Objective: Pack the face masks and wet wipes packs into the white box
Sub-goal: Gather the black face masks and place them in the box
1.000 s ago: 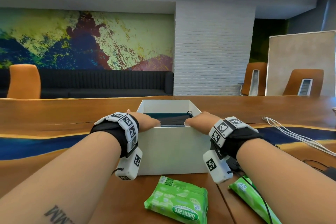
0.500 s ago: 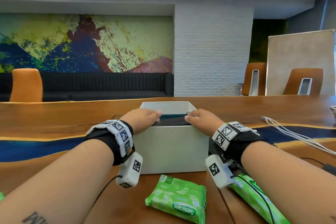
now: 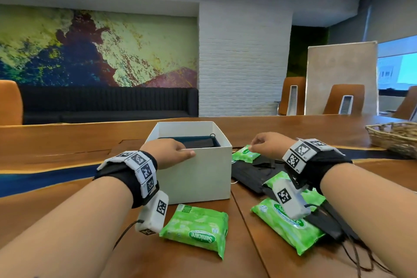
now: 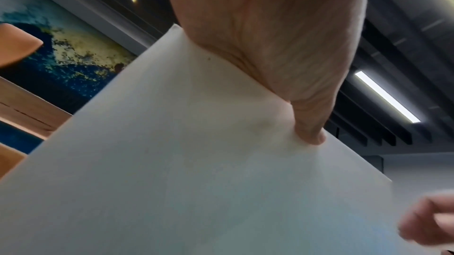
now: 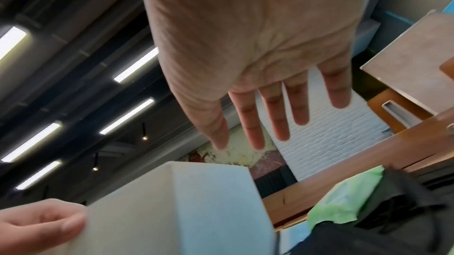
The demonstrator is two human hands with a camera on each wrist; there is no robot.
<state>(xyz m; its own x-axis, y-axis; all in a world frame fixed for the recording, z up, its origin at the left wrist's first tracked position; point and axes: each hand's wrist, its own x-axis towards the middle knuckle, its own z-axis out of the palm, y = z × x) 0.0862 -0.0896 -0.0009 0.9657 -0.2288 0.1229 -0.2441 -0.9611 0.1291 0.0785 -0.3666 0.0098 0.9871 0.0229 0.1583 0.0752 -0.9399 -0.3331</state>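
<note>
One hand has left the white box (image 3: 198,178): the right hand (image 3: 268,144), fingers spread, now hovers lower right. The left hand (image 3: 168,152) still pinches its rim. Four wet wipes packs (image 3: 196,229) and a few black masks (image 3: 252,172) lie outside.

A box (image 3: 198,174) stands mid-table (image 3: 67,140), masks (image 3: 250,174) and wipes packs (image 3: 196,230) near and right; a basket (image 3: 392,137) far right.

Head: high, near side, facing far across white box (image 3: 196,174).
Wrists: low, close, facing upward; both share the box.
</note>
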